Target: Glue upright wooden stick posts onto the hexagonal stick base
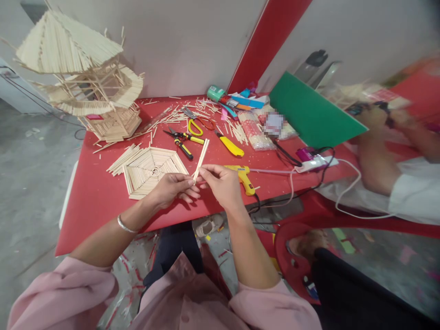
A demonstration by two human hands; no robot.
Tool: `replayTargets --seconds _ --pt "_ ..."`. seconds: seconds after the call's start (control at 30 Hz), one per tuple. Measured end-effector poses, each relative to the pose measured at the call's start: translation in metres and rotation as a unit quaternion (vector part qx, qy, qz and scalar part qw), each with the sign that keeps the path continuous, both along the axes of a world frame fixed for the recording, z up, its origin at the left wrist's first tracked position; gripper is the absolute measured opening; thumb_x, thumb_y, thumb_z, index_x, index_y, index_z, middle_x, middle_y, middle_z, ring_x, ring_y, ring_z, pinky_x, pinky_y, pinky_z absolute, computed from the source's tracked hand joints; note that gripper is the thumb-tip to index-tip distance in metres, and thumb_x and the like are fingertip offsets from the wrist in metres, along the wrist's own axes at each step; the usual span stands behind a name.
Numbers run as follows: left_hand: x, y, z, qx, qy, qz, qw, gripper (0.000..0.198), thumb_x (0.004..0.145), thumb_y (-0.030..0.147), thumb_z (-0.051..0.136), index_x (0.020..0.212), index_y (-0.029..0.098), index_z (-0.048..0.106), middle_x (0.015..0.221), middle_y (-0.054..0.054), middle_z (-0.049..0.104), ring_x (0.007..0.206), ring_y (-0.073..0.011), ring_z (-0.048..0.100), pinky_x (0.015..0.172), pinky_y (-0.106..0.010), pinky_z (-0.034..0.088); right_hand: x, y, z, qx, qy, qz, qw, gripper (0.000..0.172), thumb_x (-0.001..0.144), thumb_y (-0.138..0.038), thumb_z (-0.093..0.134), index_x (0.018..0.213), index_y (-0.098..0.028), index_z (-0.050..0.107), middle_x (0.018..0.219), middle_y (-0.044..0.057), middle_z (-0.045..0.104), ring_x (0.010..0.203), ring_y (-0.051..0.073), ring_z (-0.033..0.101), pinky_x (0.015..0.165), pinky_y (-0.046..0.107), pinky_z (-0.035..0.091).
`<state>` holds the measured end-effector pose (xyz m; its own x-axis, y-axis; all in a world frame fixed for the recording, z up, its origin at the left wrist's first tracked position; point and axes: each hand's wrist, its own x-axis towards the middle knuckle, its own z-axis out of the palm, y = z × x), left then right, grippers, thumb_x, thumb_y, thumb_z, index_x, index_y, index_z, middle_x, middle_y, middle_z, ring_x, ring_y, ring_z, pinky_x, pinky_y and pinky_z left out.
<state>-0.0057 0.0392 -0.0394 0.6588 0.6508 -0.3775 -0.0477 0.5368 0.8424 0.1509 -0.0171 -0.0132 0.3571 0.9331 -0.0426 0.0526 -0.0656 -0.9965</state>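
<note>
Both my hands meet over the near edge of the red table [96, 192] and pinch the lower end of a small bundle of wooden sticks [201, 157] that stands tilted up and away. My left hand [172, 187] grips it from the left, fingers curled. My right hand [220, 182] pinches it from the right. Just left of my hands lies a flat hexagonal panel of sticks [151, 170]. A yellow glue gun [244, 178] lies right of my right hand.
A tall stick-built pagoda model [85, 87] stands at the table's far left. Yellow-handled pliers [182, 142], scissors [194, 123], a yellow knife [229, 145], stick packets [254, 130] and loose sticks lie mid-table. A green board [312, 114] and a power strip [316, 162] sit right. Another person's arm [374, 156] is at far right.
</note>
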Motion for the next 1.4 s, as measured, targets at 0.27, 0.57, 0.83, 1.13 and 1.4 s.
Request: replayTargets --seconds 0.27,0.57,0.83,1.13,1.4 --pt "-0.003 0.006 0.007 0.002 -0.047 0.073 0.996 0.022 0.075 0.026 0.081 0.082 0.009 0.068 0.07 -0.006 0.074 0.058 -0.0131 0.071 0.05 -0.017 0.057 0.016 -0.004 -0.007 0.022 -0.211 -0.072 0.975 0.025 0.085 -0.038 0.063 0.095 -0.019 0.075 0.084 0.006 0.077 0.076 0.02 0.073 0.074 0.034 0.058" --pt "-0.002 0.01 0.013 0.002 -0.046 0.124 0.991 0.018 0.079 0.022 0.077 0.079 0.009 0.065 0.068 -0.006 0.074 0.056 -0.0121 0.07 0.05 -0.016 0.056 -0.001 0.014 -0.012 -0.131 -0.518 0.139 0.834 0.031 0.096 -0.033 0.049 0.118 -0.026 0.069 0.109 0.01 0.074 0.098 0.024 0.068 0.076 0.029 0.047" --pt "-0.002 0.008 0.012 0.018 -0.028 0.129 0.991 0.023 0.076 0.026 0.08 0.082 0.009 0.065 0.067 -0.006 0.073 0.056 -0.0136 0.07 0.051 -0.02 0.058 -0.006 0.002 -0.008 -0.216 -0.554 0.133 0.793 0.022 0.088 -0.026 0.054 0.099 -0.02 0.072 0.097 0.013 0.074 0.093 0.026 0.069 0.074 0.031 0.046" --pt "0.003 0.006 0.012 0.067 0.009 0.143 0.987 0.023 0.076 0.028 0.079 0.08 0.01 0.064 0.065 -0.004 0.071 0.057 -0.0138 0.069 0.051 -0.022 0.059 0.002 -0.002 -0.011 -0.191 -0.421 0.071 0.884 0.013 0.075 -0.021 0.06 0.081 -0.017 0.071 0.082 0.01 0.074 0.082 0.025 0.07 0.072 0.033 0.051" --pt "0.003 0.003 0.008 0.082 0.013 0.118 0.989 0.029 0.073 0.033 0.081 0.081 0.011 0.064 0.063 -0.003 0.069 0.054 -0.0155 0.069 0.049 -0.024 0.06 0.004 0.005 0.025 0.054 -0.106 -0.065 0.991 0.024 0.076 -0.044 0.07 0.079 -0.02 0.067 0.07 0.001 0.069 0.064 0.015 0.063 0.061 0.029 0.054"
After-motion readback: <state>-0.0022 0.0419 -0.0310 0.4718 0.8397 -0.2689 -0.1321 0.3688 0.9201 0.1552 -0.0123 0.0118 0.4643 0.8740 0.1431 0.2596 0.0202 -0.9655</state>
